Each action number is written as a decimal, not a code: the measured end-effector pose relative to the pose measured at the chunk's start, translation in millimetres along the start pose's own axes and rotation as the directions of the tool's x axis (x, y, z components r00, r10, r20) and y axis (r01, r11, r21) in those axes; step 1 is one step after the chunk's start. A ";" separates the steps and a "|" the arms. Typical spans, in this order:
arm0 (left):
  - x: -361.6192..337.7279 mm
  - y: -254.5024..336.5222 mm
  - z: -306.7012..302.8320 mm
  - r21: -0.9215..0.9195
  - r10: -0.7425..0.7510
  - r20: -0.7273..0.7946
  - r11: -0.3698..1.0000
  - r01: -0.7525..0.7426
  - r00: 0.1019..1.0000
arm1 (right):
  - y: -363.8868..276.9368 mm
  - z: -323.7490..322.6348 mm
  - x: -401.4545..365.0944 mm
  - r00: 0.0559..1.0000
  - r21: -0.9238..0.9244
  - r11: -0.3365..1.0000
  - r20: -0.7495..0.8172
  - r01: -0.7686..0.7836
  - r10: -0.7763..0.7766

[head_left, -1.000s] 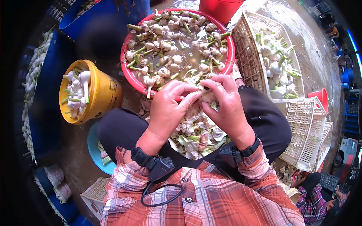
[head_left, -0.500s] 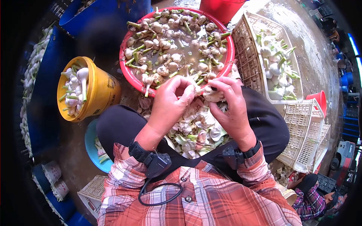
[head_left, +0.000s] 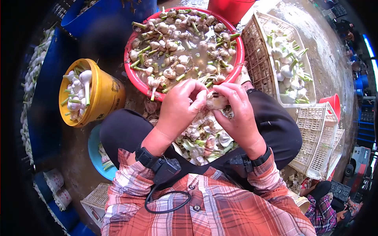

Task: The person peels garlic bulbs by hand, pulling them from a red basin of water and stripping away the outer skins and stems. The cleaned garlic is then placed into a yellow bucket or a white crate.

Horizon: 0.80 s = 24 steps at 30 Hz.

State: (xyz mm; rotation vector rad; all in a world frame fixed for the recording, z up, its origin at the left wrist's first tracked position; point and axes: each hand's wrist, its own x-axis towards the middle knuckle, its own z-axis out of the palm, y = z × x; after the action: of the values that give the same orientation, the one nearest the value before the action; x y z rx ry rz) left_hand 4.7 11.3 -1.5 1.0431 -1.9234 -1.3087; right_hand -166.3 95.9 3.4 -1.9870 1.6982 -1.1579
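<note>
A pale garlic bulb [head_left: 216,101] with dark marks on its top is held in front of me, over the near rim of the red tub [head_left: 136,74]. My right hand [head_left: 241,114] grips it from the right, between thumb and fingers. On its left side, my left hand [head_left: 181,106] is closed in a pinch, fingertips against the bulb. Many garlic bulbs [head_left: 169,73] with cut green stems float in murky water in the tub. Between my legs, beneath both hands, lies a heap of peeled garlic skins [head_left: 206,141].
At left stand a yellow bucket [head_left: 108,98] of cleaned garlic and a blue basin [head_left: 94,147]. A white crate [head_left: 307,88] of garlic is at right, with stacked crates [head_left: 311,141] nearer. Another person [head_left: 323,210] sits at lower right.
The bulb and my right hand have shifted left, closing the gap to my left hand. My left fingertips now meet the bulb; the pale scrap they pinched earlier no longer shows.
</note>
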 end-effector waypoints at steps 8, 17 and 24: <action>-6.2 1.9 0.5 0.345 0.298 -0.001 0.896 -0.279 0.955 | -2.4 0.3 3.0 0.995 -0.154 0.985 0.074 0.080 -0.069; -1.5 -11.8 5.3 -0.087 0.024 -0.112 0.996 -0.034 0.993 | 1.0 -1.1 -6.2 0.977 0.434 0.877 0.040 -0.205 0.209; -2.4 2.6 4.9 -0.442 -0.091 -0.068 0.896 0.052 0.993 | -1.1 15.4 -3.8 0.815 0.865 0.336 0.131 -0.372 0.565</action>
State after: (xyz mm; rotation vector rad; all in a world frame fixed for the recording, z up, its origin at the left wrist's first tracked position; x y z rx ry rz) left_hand 1.3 16.3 -0.8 0.9245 -1.4367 -1.6146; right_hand -154.5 95.5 -7.2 -0.6719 1.1755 -1.5474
